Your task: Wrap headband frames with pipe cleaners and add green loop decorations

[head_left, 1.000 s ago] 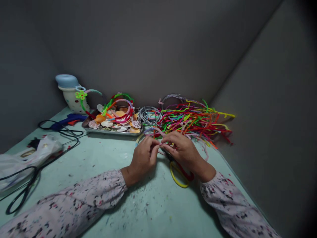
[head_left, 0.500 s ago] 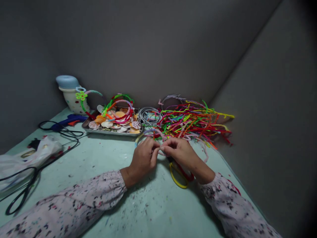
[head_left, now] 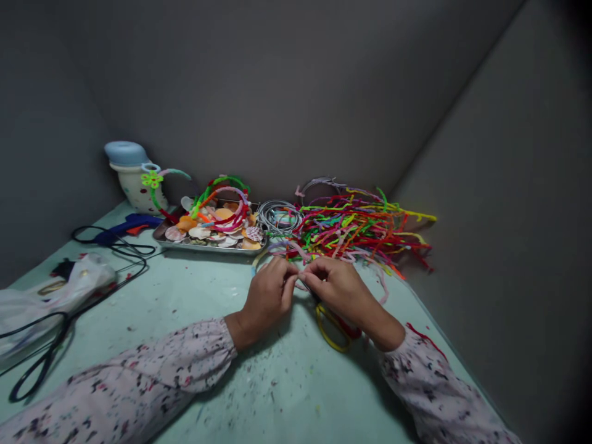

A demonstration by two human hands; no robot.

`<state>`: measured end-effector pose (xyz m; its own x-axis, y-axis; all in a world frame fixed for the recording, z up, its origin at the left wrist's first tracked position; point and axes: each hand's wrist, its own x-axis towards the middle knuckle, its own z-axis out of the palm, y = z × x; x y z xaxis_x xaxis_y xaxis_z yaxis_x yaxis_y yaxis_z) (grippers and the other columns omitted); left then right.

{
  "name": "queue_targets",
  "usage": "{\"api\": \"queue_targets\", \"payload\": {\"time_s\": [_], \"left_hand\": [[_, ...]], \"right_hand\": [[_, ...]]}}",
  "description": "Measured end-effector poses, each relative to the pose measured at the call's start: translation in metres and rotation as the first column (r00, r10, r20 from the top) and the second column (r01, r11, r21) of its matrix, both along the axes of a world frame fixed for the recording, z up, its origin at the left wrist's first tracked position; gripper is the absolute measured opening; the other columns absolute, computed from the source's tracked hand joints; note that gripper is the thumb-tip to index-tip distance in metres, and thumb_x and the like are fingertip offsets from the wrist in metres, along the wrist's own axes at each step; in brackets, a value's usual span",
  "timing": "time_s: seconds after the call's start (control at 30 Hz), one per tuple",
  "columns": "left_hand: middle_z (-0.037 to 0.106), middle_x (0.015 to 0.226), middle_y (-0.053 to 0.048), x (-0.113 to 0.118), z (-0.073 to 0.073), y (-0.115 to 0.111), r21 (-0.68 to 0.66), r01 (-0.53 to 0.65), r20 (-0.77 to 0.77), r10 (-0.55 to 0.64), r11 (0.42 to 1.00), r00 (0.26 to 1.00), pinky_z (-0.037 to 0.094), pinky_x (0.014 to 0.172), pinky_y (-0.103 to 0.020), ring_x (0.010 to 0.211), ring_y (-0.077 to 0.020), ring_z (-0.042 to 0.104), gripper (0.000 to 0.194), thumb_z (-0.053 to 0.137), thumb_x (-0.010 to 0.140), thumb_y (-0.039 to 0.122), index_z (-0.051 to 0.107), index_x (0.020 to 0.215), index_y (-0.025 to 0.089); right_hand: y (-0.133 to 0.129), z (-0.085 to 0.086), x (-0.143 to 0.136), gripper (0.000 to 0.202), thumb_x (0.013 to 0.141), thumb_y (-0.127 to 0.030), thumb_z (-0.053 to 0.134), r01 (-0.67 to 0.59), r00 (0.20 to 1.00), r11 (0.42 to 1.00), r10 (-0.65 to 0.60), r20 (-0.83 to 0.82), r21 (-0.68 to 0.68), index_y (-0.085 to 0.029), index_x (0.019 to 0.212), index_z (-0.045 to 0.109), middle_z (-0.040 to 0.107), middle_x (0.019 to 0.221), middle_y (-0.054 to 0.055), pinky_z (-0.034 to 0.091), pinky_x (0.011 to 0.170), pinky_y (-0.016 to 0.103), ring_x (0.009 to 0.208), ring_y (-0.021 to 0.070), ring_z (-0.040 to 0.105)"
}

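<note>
My left hand (head_left: 269, 295) and my right hand (head_left: 341, 288) meet fingertip to fingertip above the middle of the table. Each is closed in a pinch on a pale pink pipe cleaner (head_left: 301, 285), mostly hidden by the fingers. Behind the knuckles curves a fuzzy lilac and pale yellow band (head_left: 257, 261); whether it joins the pinched piece I cannot tell. Scissors with yellow and red handles (head_left: 333, 340) lie on the table, partly under my right hand. Just beyond my hands is a heap of colourful pipe cleaners (head_left: 365, 225).
A metal tray (head_left: 208, 248) holds seashells and wrapped hoops. Beside it is a coil of grey wire (head_left: 280, 217). At left stand a white cup with a blue lid (head_left: 126, 153), a blue tool (head_left: 129, 225), black cable (head_left: 69, 320) and a plastic bag (head_left: 87, 277). Grey walls close in the table.
My right wrist and forearm have shifted slightly to the right and down, uncovering more of a red strand by the sleeve. My left hand looks unmoved, and both pinches stay closed.
</note>
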<state>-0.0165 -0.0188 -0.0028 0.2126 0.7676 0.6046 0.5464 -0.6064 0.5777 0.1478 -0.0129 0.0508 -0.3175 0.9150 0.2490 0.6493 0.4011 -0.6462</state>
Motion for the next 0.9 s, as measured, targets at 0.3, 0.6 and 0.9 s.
{"api": "queue_targets", "payload": {"time_s": [0.3,0.6,0.9], "left_hand": [[0.056,0.080,-0.004,-0.001,0.001,0.000,0.015,0.017,-0.052,-0.016,1.000,0.999,0.041,0.067,-0.030,0.074,-0.0178,0.052,0.009,0.046,0.088,0.013,0.052,0.085,0.019],[0.057,0.084,-0.005,0.000,0.001,0.001,0.022,0.016,-0.016,-0.016,1.000,1.000,0.041,0.068,-0.030,0.076,-0.0178,0.052,0.008,0.047,0.091,0.017,0.055,0.091,0.018],[0.056,0.082,-0.004,-0.001,-0.002,0.000,0.017,0.054,-0.068,-0.052,0.998,0.996,0.040,0.068,-0.030,0.075,-0.0172,0.051,0.008,0.046,0.091,0.016,0.054,0.088,0.018]], "right_hand": [[0.005,-0.008,0.001,0.013,0.076,-0.025,0.060,-0.050,0.961,0.946,-0.041,-0.273,-0.319,-0.017,0.067,0.063,0.057,0.061,-0.002,0.037,0.055,0.023,0.058,0.0117,0.049],[0.006,-0.001,0.008,0.013,0.076,-0.030,0.067,-0.046,0.997,0.989,0.037,-0.066,-0.138,-0.018,0.082,0.069,0.067,0.075,0.001,0.038,0.059,0.024,0.066,0.0138,0.055],[0.003,-0.003,0.005,0.011,0.081,-0.019,0.061,-0.127,0.992,0.991,0.127,-0.007,0.040,-0.017,0.071,0.066,0.063,0.069,0.000,0.037,0.061,0.024,0.066,0.0126,0.055]]}}
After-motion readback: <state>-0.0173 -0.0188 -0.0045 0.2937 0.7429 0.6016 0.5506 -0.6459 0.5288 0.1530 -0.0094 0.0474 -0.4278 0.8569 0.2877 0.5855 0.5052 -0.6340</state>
